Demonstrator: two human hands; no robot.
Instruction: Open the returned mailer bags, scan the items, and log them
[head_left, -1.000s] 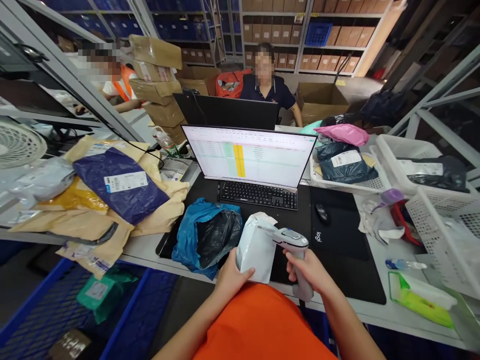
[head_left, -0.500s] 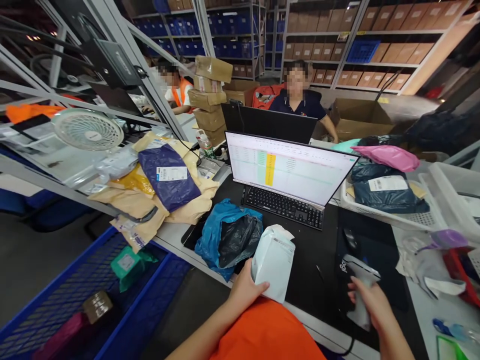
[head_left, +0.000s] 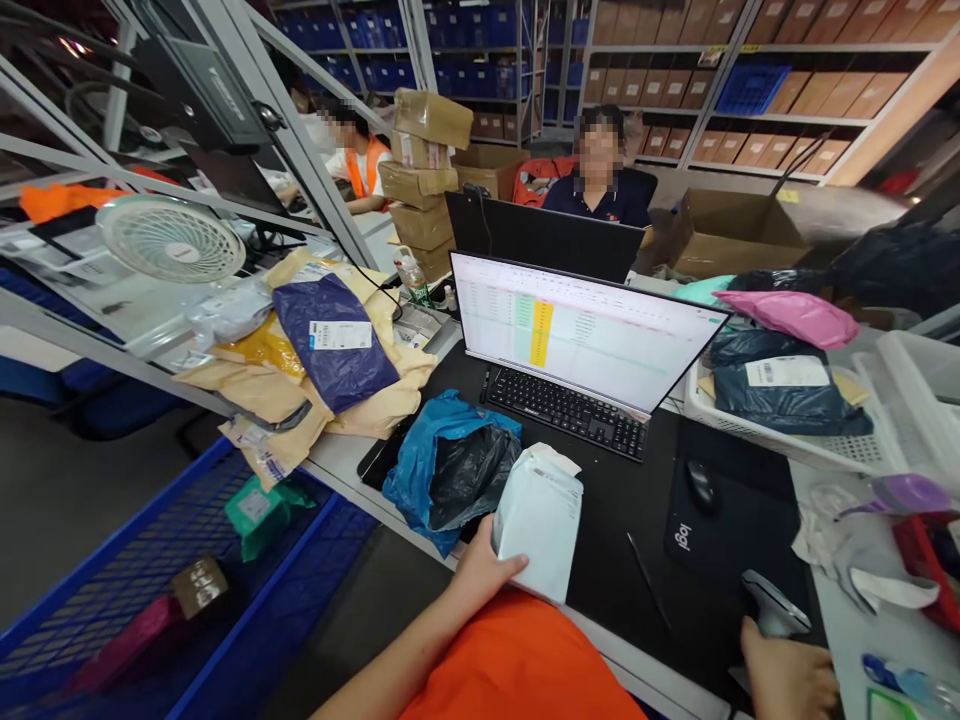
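Observation:
My left hand [head_left: 487, 560] is closed around the left side of a white parcel [head_left: 541, 515], its thumb lying across the front. The parcel is held tilted at the desk's front edge, against my orange top. Just left of it lies an opened blue plastic mailing bag [head_left: 420, 475], its black inner side showing. At the lower right, my right hand [head_left: 791, 670] grips a grey barcode scanner [head_left: 776, 605] low over the desk. The hand partly hides the scanner's handle. A thin dark pen-like stick [head_left: 649, 580] lies on the black desk mat between my hands.
Behind the parcel stand a keyboard [head_left: 570, 412] and a monitor [head_left: 577, 320]. A mouse [head_left: 701, 485] rests on a mouse pad. Mailers [head_left: 337, 345] are piled left, above a blue crate [head_left: 112, 560]. A white basket [head_left: 787, 435] holds bags. Two people sit beyond.
My right hand has moved right and down with the scanner, which is now lower and turned. The pen-like stick shows more fully. My left hand still holds the parcel.

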